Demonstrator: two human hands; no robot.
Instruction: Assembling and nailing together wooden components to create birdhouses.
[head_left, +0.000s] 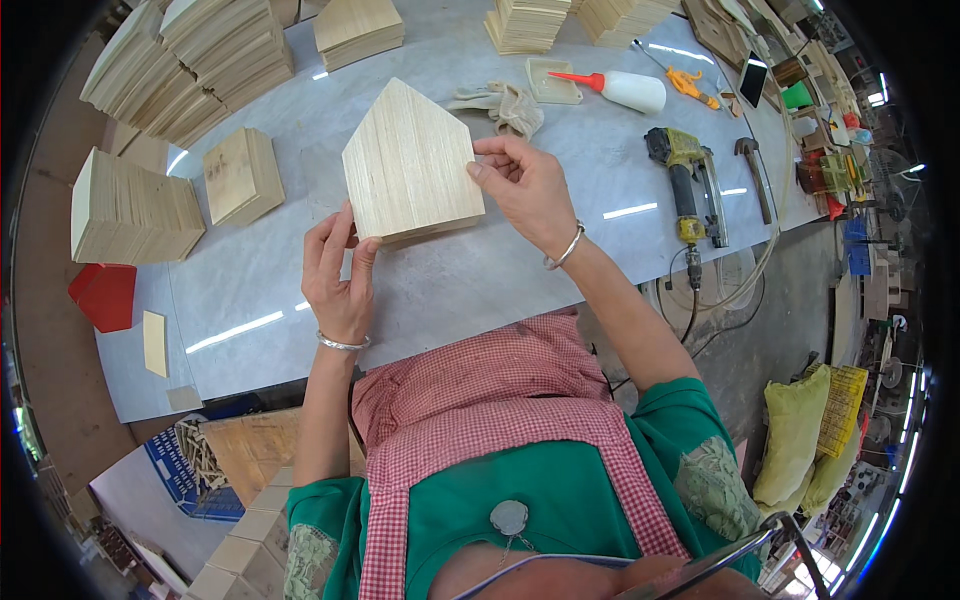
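At the far left of the grey table (pixel 450 290) we see a red house-shaped block (pixel 105 296) at the table's edge, with a thick stack of pale wooden boards (pixel 130 215) just behind it and longer rows of stacked boards (pixel 190 65) further back. A small flat wooden strip (pixel 155 343) lies near the front edge. A little to the right, a square wooden block (pixel 243 176) rests on the table by itself.

Our left hand (pixel 338 275) grips the lower left corner of a pale wooden house-shaped piece (pixel 410 165), fingers closed against its bottom edge. The piece sits in the middle of the table, its pointed top aimed away from us, its lower edge lifted slightly above the surface. Our right hand (pixel 525 185) pinches the piece at its right edge, thumb and fingertips pressed together on the wood. Both wrists wear a metal bangle.

Behind the piece lies a crumpled cloth glove (pixel 505 105), and beside it a shallow square tray (pixel 553 80). Next comes a white glue bottle (pixel 625 90) with a red nozzle, lying on its side. Further right a yellow and black nail gun (pixel 688 185) rests on the table, its hose trailing off the edge, with a hammer (pixel 752 170) just beyond it.
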